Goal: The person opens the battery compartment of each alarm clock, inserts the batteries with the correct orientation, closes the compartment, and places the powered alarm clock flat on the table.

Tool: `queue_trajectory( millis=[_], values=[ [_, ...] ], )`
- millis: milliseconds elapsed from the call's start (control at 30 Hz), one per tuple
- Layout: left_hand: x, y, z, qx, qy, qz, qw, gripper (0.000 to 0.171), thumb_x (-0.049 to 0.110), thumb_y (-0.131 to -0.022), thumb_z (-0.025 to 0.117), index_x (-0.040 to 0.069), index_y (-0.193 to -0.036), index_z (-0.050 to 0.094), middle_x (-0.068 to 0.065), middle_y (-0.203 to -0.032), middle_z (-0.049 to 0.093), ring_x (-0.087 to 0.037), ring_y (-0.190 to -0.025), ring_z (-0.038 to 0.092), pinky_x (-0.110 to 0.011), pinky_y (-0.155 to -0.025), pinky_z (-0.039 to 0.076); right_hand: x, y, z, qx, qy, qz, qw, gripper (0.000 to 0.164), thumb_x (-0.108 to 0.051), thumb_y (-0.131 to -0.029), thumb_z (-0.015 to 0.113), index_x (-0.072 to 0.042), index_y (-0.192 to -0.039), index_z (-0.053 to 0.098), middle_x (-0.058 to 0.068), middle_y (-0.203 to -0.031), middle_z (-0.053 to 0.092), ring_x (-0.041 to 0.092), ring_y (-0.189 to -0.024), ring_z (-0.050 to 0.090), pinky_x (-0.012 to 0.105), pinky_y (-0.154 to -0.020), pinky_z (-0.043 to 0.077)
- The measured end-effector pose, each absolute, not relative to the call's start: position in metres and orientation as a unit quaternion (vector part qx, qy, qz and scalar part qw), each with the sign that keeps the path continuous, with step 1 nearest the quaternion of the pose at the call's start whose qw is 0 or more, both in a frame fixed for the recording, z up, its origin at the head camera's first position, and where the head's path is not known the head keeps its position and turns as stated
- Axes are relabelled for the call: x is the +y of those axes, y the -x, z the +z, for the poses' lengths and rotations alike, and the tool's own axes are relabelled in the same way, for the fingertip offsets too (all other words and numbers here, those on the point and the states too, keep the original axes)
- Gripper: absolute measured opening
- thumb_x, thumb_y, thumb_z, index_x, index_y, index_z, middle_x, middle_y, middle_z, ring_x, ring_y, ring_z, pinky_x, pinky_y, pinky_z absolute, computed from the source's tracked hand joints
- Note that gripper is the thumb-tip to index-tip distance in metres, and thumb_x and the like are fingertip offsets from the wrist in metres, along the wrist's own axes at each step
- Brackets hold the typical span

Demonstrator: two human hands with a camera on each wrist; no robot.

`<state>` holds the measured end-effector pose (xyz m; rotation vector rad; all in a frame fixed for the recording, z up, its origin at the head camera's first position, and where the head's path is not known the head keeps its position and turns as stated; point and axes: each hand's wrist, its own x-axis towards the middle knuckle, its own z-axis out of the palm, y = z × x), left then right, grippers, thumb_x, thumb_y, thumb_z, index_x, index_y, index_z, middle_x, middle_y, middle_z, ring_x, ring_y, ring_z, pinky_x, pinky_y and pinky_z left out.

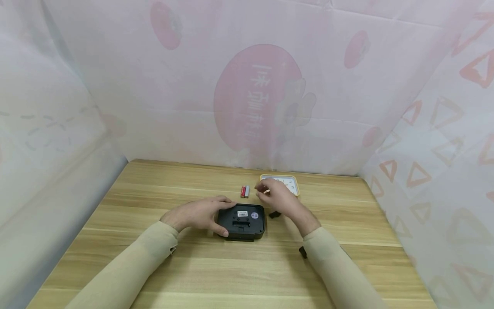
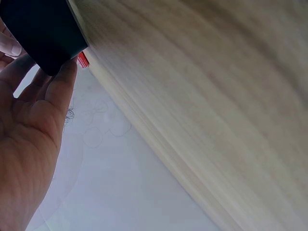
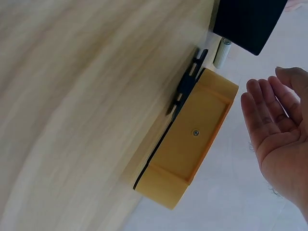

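A black plastic case lies on the table with its labelled back and battery slot facing up. My left hand grips its left side, the thumb at the near edge and the fingers along the far edge. Over the white-faced clock with a yellow frame hovers my right hand. Its fingers are loosely bent and hold nothing; in the right wrist view they are apart from the clock's yellow side. Beyond the case, a red battery and a silver battery lie side by side.
A small black piece lies right of the case. Another small black piece is beside the right sleeve, partly hidden. The wooden table ends at a pale printed cloth behind, with more cloth on both sides.
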<state>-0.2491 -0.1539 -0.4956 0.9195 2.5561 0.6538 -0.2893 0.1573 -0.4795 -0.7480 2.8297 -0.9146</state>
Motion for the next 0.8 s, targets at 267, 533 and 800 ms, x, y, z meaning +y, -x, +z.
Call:
queue_trajectory(
  millis=[267,533,800],
  values=[
    [-0.155,0.250,-0.497,0.900,-0.327,0.233,0.172,0.109,0.058,-0.093,0.100,0.011,-0.178,0.051,-0.010,-0.177,0.056,-0.028,-0.154,0.063,-0.056,-0.133,0.055,0.144,0.298,-0.477,0.919,0.235,-0.311,0.062,0.030,-0.014,-0.116,0.076,0.000,-0.142,0.077,0.017,-0.140,0.081,0.033,-0.132,0.080,0.050,-0.118,0.069],
    [-0.155,0.250,-0.497,0.899,-0.330,0.231,0.170,0.108,0.057,-0.093,0.099,0.012,-0.179,0.051,-0.009,-0.176,0.057,-0.028,-0.153,0.064,-0.055,-0.133,0.055,0.131,0.304,-0.477,0.918,0.232,-0.310,0.084,0.036,-0.011,-0.115,0.073,0.002,-0.149,0.074,0.019,-0.147,0.079,0.036,-0.140,0.077,0.052,-0.122,0.066],
    [-0.155,0.250,-0.496,0.899,-0.330,0.230,0.172,0.107,0.056,-0.094,0.099,0.012,-0.179,0.051,-0.010,-0.177,0.057,-0.028,-0.155,0.063,-0.056,-0.133,0.055,0.121,0.311,-0.482,0.927,0.220,-0.288,0.096,0.045,-0.011,-0.113,0.074,0.001,-0.156,0.070,0.020,-0.158,0.073,0.037,-0.148,0.073,0.052,-0.126,0.063]
  ],
)
